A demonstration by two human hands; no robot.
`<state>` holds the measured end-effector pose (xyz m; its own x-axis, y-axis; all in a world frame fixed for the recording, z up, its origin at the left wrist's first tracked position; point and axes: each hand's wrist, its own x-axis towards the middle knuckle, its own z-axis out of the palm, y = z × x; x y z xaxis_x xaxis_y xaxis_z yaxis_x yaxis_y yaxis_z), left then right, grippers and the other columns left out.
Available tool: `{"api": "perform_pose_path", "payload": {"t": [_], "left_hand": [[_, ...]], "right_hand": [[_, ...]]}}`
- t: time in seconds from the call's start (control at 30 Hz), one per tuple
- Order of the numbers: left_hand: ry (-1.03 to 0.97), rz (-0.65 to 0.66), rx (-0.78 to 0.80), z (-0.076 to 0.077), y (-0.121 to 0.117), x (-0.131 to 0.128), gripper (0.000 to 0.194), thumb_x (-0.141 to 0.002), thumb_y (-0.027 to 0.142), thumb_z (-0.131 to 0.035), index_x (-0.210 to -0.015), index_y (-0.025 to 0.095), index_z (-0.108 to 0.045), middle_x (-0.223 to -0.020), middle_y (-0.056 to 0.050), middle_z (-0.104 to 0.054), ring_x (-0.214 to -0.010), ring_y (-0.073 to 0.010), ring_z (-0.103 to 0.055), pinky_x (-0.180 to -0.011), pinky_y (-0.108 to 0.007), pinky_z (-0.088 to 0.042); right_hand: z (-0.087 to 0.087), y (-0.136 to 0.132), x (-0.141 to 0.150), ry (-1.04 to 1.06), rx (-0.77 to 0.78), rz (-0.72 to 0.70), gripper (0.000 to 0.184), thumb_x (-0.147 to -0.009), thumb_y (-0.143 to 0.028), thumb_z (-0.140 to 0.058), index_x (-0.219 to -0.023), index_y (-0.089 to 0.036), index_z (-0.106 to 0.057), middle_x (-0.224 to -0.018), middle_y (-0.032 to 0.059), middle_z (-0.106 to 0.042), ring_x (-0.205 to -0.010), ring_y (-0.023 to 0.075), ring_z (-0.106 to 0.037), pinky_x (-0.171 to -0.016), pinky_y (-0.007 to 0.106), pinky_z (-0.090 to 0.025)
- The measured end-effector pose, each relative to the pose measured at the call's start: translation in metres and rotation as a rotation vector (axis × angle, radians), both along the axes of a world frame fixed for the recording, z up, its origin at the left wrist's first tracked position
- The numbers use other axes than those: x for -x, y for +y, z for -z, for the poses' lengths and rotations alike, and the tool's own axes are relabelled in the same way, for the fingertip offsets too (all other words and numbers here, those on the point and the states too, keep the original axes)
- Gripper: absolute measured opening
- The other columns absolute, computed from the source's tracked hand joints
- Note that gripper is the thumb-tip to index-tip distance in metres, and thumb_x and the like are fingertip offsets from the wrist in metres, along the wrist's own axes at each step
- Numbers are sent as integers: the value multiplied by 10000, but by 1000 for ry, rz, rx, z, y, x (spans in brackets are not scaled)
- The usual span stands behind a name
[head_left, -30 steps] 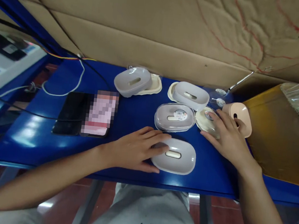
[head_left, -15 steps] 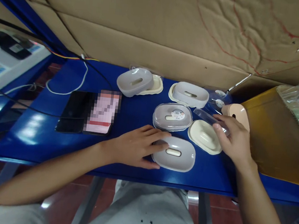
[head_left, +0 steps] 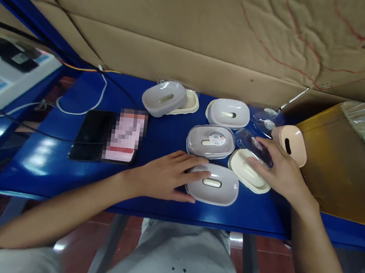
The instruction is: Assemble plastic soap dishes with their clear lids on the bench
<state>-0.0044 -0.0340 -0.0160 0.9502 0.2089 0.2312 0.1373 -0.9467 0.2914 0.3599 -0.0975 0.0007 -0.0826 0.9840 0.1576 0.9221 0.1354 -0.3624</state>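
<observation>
A pale grey oval soap dish (head_left: 218,194) with a slot lies at the near edge of the table. My left hand (head_left: 178,175) rests on its left end, fingers spread and stretched over the rim. In my right hand (head_left: 275,166) a clear plastic lid (head_left: 253,144) with a small sticker is tilted between thumb and fingers. Below that lid lies a cream oval base (head_left: 252,174). Just behind the near dish sits another grey soap dish (head_left: 198,140) under a clear cover with a barcode label.
Farther back are two grey dishes (head_left: 163,99) (head_left: 237,109) on cream bases, and loose clear lids (head_left: 262,119). A peach slotted dish (head_left: 294,141) leans by a cardboard box (head_left: 335,170). Two phones (head_left: 91,135) (head_left: 125,135) and cables lie left. A cardboard wall (head_left: 179,45) closes the back.
The clear lid in my right hand has turned, so its broad face and sticker now show. The cream base and the back right grey dish have shifted slightly. My left hand has stayed nearly in place.
</observation>
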Motion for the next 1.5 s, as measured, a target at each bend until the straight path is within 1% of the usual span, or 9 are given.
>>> {"api": "perform_pose_path", "payload": {"t": [0.27, 0.43, 0.53, 0.73, 0.87, 1.0, 1.1, 1.3, 1.5], "left_hand": [[-15, -24, 13, 1, 0, 1, 720, -1013, 583, -723, -1558, 163, -513, -1560, -232, -574, -1397, -373, -613, -1161, -532, -527], [1, -34, 14, 1, 0, 1, 716, -1008, 573, -736, -1567, 184, -512, -1575, -221, -571, -1429, -366, -595, -1181, -521, -507], [14, -48, 3, 0, 0, 1, 685, -1018, 549, -726, -1549, 167, -522, -1573, -229, -573, -1411, -369, -605, -1150, -518, -519], [35, -113, 0, -1, -1, 2, 684, -1011, 563, -726, -1548, 194, -515, -1558, -198, -592, -1356, -353, -643, -1133, -490, -515], [29, -160, 78, 1, -1, 2, 788, -971, 571, -779, -1594, 218, -448, -1580, -188, -576, -1342, -360, -656, -1144, -508, -503], [61, -191, 176, 5, 1, 2, 1059, -907, 605, -845, -1695, 225, -247, -1606, -197, -557, -1426, -370, -606, -1197, -508, -446], [83, -213, 213, 8, 3, 2, 1175, -882, 643, -854, -1730, 250, -143, -1611, -201, -559, -1456, -380, -587, -1212, -519, -413], [75, -242, 312, 7, 4, 1, 1167, -859, 621, -885, -1722, 287, -173, -1653, -190, -526, -1483, -389, -567, -1216, -538, -405], [65, -261, 380, 3, 3, -1, 1118, -845, 594, -902, -1705, 296, -254, -1639, -167, -552, -1486, -391, -564, -1227, -564, -394]], "right_hand": [[10, 2, -3, -79, -38, -83, 673, -1003, -623, -670, -1566, -274, -549, -1541, 165, -616, -1443, 404, -586, -1182, 644, -495], [3, 1, -2, -3, -81, -72, 648, -998, -598, -693, -1551, -284, -567, -1527, 155, -621, -1426, 402, -601, -1187, 630, -499], [-3, 0, 0, 74, -61, -54, 591, -1029, -560, -654, -1547, -288, -569, -1520, 148, -624, -1410, 398, -613, -1165, 623, -524], [-4, -1, 2, 125, -48, -94, 529, -1061, -493, -610, -1548, -294, -560, -1501, 143, -632, -1413, 392, -604, -1169, 652, -507], [-5, -6, 9, 155, -145, -198, 630, -1034, -530, -643, -1607, -309, -506, -1574, 152, -565, -1463, 413, -551, -1174, 647, -489], [-3, -16, 29, 99, -196, -459, 829, -938, -589, -774, -1653, -318, -454, -1588, 154, -540, -1429, 424, -569, -1150, 614, -492], [2, -22, 45, 62, -191, -584, 876, -921, -560, -812, -1660, -297, -424, -1547, 160, -583, -1397, 401, -588, -1126, 590, -499], [9, -23, 53, 33, -149, -577, 811, -939, -550, -794, -1606, -243, -451, -1486, 181, -606, -1381, 397, -577, -1092, 588, -520], [16, -24, 61, -22, -185, -599, 785, -955, -580, -773, -1590, -227, -473, -1458, 175, -617, -1386, 396, -543, -1112, 586, -514]]}}
